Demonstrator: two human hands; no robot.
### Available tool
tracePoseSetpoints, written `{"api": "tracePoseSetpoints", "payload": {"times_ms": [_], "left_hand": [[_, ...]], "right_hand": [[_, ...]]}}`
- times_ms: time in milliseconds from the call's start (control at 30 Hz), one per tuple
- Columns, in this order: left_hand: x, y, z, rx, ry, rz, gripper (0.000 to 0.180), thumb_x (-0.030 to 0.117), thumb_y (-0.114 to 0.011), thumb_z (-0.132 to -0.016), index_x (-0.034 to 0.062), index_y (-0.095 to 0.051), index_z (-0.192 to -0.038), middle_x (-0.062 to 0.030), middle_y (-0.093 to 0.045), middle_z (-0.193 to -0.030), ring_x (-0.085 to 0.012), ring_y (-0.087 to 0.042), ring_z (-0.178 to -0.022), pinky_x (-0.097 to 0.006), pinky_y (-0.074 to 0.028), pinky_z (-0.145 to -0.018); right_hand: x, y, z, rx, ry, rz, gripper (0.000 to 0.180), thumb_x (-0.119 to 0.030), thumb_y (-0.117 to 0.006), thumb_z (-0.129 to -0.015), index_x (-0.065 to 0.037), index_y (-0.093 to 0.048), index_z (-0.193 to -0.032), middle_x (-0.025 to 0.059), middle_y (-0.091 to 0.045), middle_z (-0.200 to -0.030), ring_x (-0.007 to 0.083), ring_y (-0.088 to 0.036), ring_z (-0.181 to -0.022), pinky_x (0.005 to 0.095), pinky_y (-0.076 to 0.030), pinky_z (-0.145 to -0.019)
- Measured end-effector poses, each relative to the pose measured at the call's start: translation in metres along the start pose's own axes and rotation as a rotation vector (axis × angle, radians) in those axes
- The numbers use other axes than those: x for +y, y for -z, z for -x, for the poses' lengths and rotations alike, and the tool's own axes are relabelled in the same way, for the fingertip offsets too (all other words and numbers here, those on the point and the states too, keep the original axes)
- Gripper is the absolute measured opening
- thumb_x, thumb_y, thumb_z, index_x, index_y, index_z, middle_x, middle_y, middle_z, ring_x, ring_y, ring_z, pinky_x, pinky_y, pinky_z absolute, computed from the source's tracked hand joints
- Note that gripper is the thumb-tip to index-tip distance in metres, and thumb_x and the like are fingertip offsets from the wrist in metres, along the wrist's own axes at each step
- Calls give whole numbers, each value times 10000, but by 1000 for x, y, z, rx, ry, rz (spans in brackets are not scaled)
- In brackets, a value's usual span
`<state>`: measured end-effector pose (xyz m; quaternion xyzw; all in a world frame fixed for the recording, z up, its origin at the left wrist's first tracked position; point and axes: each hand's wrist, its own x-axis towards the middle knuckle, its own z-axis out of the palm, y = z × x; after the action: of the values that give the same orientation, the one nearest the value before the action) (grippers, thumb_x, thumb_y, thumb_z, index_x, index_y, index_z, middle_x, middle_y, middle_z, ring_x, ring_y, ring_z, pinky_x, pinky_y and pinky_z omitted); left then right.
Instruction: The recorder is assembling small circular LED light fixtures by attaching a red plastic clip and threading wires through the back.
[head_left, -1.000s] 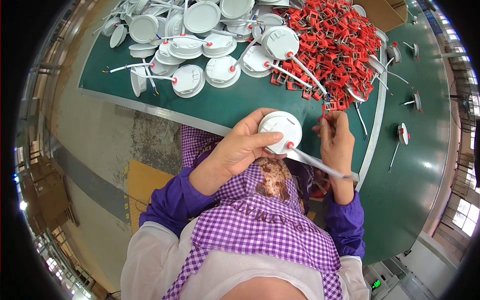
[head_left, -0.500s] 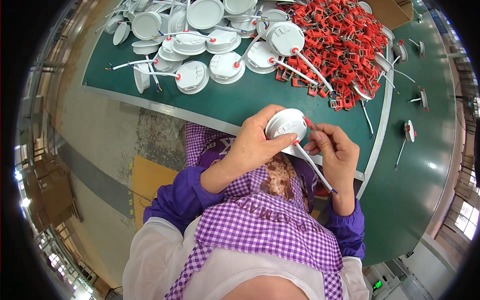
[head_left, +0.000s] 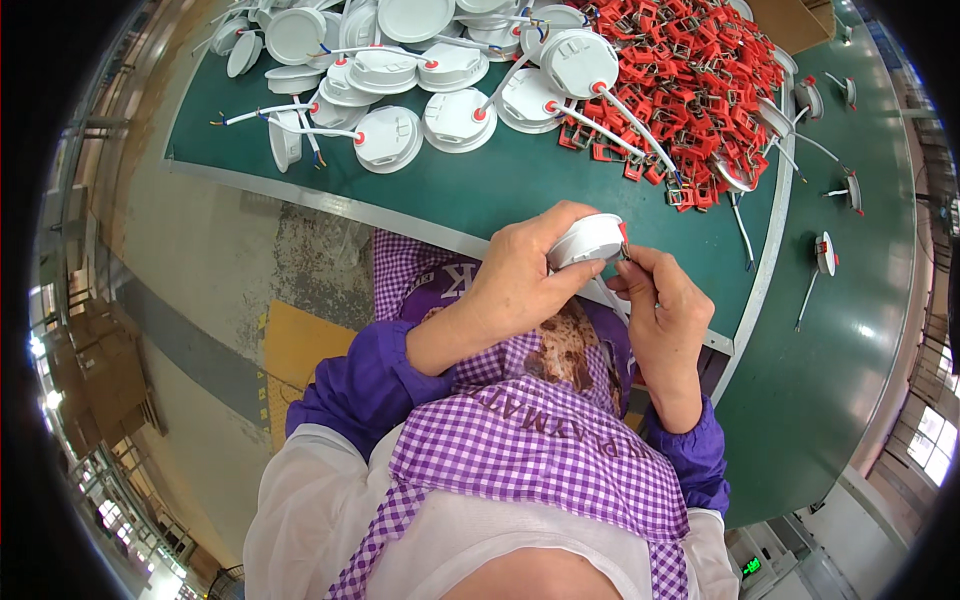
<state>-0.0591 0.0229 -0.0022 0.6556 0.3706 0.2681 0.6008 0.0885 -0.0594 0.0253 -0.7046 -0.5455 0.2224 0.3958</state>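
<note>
A round white downlight (head_left: pixel 592 240) is held over the near edge of the green table, tilted so that its side shows. My left hand (head_left: pixel 525 270) is closed around it, thumb across the near side. At the downlight's right rim sits a red spring clip (head_left: pixel 623 236), pinched between the thumb and fingers of my right hand (head_left: pixel 662 290). My fingers cover most of the clip, so I cannot tell how far it sits on the rim. Below the downlight its white cable (head_left: pixel 608 296) is partly hidden by my hands.
Several white downlights with cables (head_left: pixel 388 138) lie piled at the far left of the green table (head_left: pixel 400 195). A heap of red clips (head_left: pixel 690 90) lies to their right. Beyond a pale metal edge, a second green surface (head_left: pixel 800 400) carries finished-looking downlights (head_left: pixel 824 254). A cardboard box (head_left: pixel 785 25) stands far right.
The downlight has turned in my left hand, from its back facing up to its side showing. My right hand's clip now meets the rim, and the cable has swung down out of clear sight.
</note>
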Motion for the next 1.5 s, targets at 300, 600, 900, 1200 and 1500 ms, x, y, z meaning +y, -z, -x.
{"api": "tracePoseSetpoints", "payload": {"times_ms": [300, 600, 900, 1200, 1500], "left_hand": [[2, 4, -4, -75, 34, -18, 319, 50, -693, -844, 23, -585, -1143, -86, -660, -963, -114, -629, -879, -276, -513, -746], [-5, 8, -7, -115, 114, 212, 301, 74, -709, -849, 21, -590, -1120, -40, -648, -954, -93, -612, -891, -269, -511, -759], [4, -11, -4, -144, -59, 157, 319, 103, -722, -813, 53, -603, -1105, -143, -681, -924, -235, -691, -835, -357, -541, -729], [21, -30, -16, -427, 31, 230, 311, 120, -682, -878, 22, -592, -1159, -97, -643, -1039, -162, -621, -957, -314, -510, -816], [43, 26, -98, 223, -742, -513, 229, 42, -607, -866, 35, -636, -1093, -158, -639, -1041, -336, -608, -971, -414, -485, -837]], "right_hand": [[13, -11, -3, 100, 78, 34, 79, 39, -632, -866, 6, -602, -931, 126, -625, -758, 200, -636, -614, 304, -494, -552], [17, -5, -5, -21, -114, -117, 131, 27, -653, -856, 13, -582, -965, 100, -641, -847, 149, -639, -663, 288, -503, -590], [2, 27, 2, -110, -332, -299, 452, 54, -599, -888, 29, -482, -1324, 186, -622, -1174, 181, -674, -898, 280, -553, -733], [25, 63, 12, -53, -364, -495, 418, 74, -578, -879, 59, -506, -1291, 173, -621, -1142, 159, -656, -813, 268, -561, -694], [80, 192, 12, 756, -252, 465, 357, -87, -607, -941, 12, -569, -1281, 111, -683, -1063, 90, -624, -798, 231, -502, -678]]}}
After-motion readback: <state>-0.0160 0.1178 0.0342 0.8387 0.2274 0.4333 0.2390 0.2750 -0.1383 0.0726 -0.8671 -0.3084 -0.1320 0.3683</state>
